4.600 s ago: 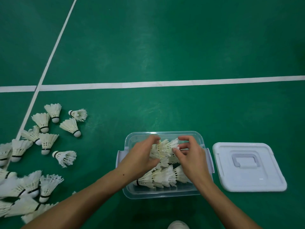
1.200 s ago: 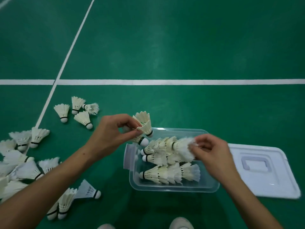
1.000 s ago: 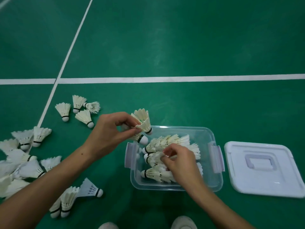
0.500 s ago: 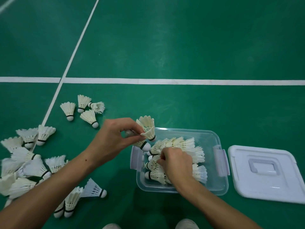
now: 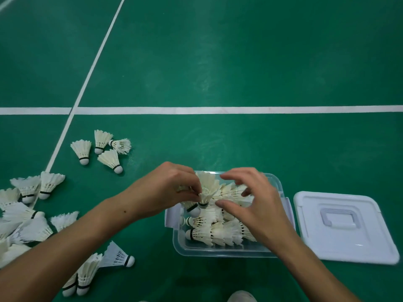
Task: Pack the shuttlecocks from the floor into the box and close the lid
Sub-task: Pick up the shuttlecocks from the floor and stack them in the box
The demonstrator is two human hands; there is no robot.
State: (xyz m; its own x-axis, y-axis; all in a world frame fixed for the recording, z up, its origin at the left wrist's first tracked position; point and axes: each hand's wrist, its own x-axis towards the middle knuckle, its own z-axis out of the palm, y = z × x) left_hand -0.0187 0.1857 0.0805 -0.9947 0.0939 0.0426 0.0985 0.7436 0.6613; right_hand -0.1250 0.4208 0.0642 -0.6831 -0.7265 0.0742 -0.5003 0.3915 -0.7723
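A clear plastic box (image 5: 220, 250) sits on the green floor, holding several white shuttlecocks (image 5: 214, 233) laid in nested rows. My left hand (image 5: 165, 189) is over the box's left end, pinching a few shuttlecocks (image 5: 206, 188) by their feathers, corks down. My right hand (image 5: 253, 207) hovers over the box's middle with fingers spread, holding nothing and touching the feathers. The white lid (image 5: 342, 225) lies flat on the floor right of the box.
Several loose shuttlecocks lie on the floor: a small group (image 5: 102, 150) at the upper left, a pile (image 5: 24, 212) at the far left, a few (image 5: 98, 269) near my left forearm. White court lines (image 5: 218, 110) cross the floor. A shoe tip (image 5: 241, 297) shows at the bottom.
My left hand has carried its shuttlecocks rightward over the box. My right hand has lifted from the lower rows and opened over the middle.
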